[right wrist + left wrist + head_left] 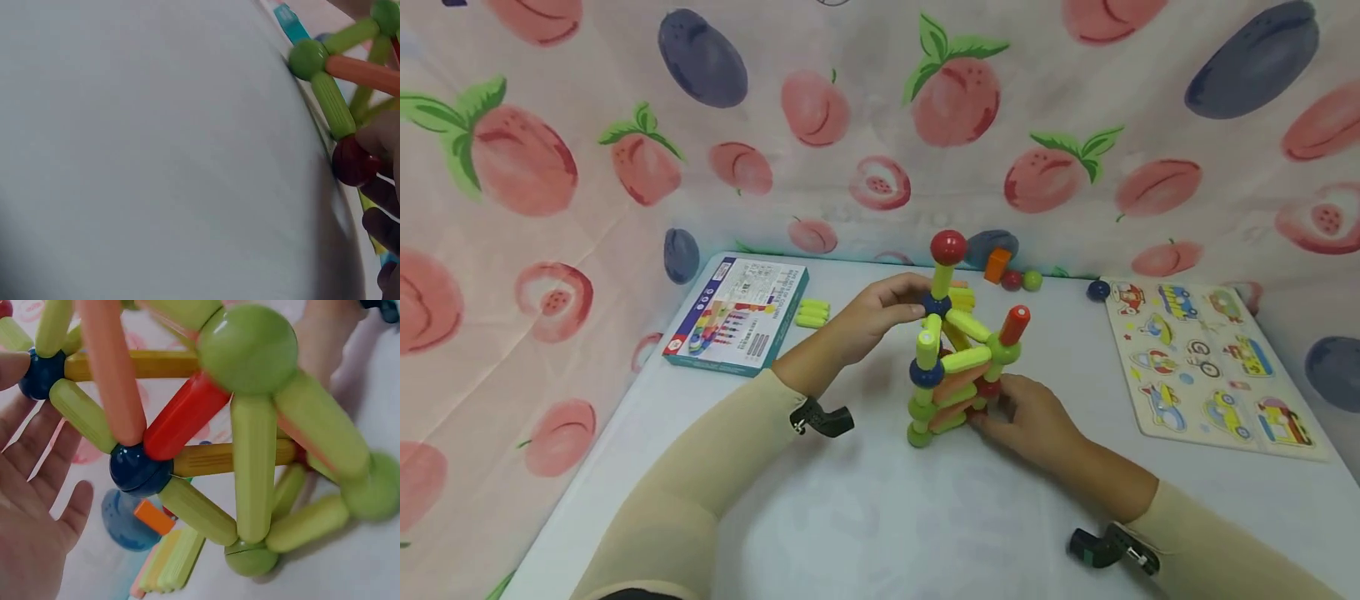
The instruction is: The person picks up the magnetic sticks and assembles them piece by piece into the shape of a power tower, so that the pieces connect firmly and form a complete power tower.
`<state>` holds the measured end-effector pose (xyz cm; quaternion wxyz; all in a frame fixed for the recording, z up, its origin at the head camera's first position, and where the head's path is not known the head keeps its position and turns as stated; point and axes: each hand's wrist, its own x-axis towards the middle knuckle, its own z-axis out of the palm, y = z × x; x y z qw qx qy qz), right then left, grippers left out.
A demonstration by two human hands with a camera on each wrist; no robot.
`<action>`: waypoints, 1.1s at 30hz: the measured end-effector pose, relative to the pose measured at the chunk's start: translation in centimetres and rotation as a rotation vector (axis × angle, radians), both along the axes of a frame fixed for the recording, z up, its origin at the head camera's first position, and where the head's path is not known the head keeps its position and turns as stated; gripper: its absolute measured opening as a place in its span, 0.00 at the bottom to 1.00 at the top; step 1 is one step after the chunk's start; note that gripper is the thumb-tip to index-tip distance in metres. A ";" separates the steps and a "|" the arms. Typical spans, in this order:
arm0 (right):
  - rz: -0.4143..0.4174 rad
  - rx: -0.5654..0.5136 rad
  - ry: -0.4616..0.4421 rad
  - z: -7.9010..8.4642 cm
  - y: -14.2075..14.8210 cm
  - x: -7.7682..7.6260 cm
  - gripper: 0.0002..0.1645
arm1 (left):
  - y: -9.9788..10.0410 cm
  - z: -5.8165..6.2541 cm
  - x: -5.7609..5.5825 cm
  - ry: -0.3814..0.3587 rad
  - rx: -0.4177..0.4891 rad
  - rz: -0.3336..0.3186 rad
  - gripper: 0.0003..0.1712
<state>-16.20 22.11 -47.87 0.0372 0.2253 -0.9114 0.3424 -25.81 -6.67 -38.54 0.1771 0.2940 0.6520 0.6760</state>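
A structure of magnetic building rods and balls [964,360] stands on the table between both hands, with a red ball [948,247] topping one upright rod and a red rod [1015,325] sticking up at its right. My left hand [880,317] pinches the dark blue ball [42,374] under that upright; its other fingers spread out loosely in the left wrist view. Low on the right side, my right hand [1037,425] grips a red ball [355,161] at the base, thumb on top and fingers curled below. Orange rods [362,74] and green balls [308,59] join nearby.
A boxed toy set [737,312] lies at the left, several green rods [812,313] beside it. Behind the structure sit an orange block [997,265], a red ball [1012,280] and a green ball [1032,280]. A wooden picture puzzle [1210,367] and blue ball [1098,290] lie right.
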 end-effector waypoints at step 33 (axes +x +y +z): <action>-0.381 0.288 -0.020 1.8 6.0 -17.4 0.33 | -2.1 -0.9 8.7 0.300 0.069 0.038 0.31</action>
